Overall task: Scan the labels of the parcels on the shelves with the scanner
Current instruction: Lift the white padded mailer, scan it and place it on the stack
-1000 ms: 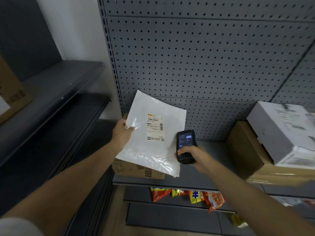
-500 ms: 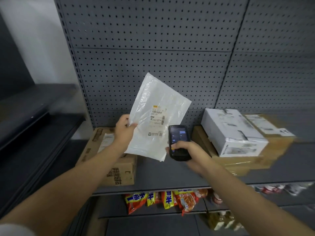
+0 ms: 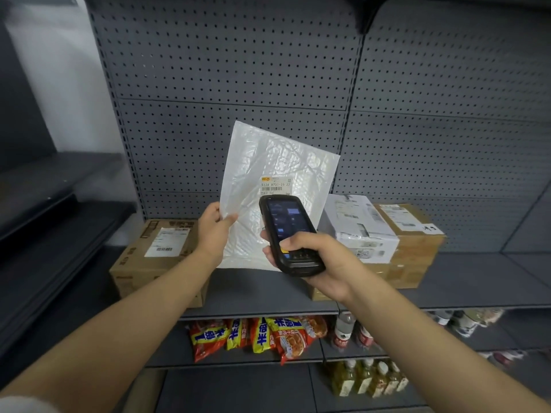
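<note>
My left hand point(image 3: 213, 231) pinches the left edge of a white bubble mailer point(image 3: 277, 162) and holds it upright in front of the pegboard. Its shipping label point(image 3: 275, 184) faces me; the lower part of the label is hidden. My right hand point(image 3: 319, 263) grips a black handheld scanner point(image 3: 287, 234) with a lit screen, raised right in front of the mailer, its top just under the label's barcode. A brown carton point(image 3: 158, 263) with a white label lies on the shelf at the left. A white box point(image 3: 357, 231) sits on brown cartons point(image 3: 414, 242) at the right.
The grey shelf board point(image 3: 477, 281) runs on to the right. Below it lie red and yellow snack bags point(image 3: 259, 338) and bottles point(image 3: 363, 380). A dark shelving unit point(image 3: 44, 222) stands along the left side. Grey pegboard point(image 3: 238, 70) backs the shelves.
The scanner has moved up and left, from beside the mailer to in front of its label. The mailer now stands more upright. The view has shifted right and down.
</note>
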The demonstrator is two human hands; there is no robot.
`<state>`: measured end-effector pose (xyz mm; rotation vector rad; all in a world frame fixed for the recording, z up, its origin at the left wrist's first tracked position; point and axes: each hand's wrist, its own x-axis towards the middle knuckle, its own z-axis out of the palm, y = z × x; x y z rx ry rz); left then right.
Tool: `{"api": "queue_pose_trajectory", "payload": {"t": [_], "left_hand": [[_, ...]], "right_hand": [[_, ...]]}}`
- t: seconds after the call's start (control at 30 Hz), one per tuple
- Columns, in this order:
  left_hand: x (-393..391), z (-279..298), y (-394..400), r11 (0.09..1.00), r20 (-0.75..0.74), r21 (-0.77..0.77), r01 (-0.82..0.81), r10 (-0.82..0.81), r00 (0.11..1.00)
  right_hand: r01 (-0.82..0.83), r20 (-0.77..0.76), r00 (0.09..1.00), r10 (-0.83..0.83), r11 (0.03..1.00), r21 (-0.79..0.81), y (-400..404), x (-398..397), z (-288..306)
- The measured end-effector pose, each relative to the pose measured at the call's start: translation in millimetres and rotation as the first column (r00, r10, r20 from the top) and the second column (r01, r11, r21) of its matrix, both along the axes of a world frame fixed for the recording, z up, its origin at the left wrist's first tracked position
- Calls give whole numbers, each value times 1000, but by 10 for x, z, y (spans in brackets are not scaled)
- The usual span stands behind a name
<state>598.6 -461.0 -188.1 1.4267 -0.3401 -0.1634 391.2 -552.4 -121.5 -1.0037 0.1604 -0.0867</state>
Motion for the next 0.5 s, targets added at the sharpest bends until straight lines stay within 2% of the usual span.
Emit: {"api": "queue_pose_trajectory", "payload": {"t": [0.27,0.5], "left_hand": [[-86,50,-9,999,11,36,39,-40,999],[-139,53,15,998,16,6,62,-62,998]], "right_hand": [[35,-15,999,-34,999,40,-19,-170,36],[56,-27,998,-55,997,44,13,-180,41]]}}
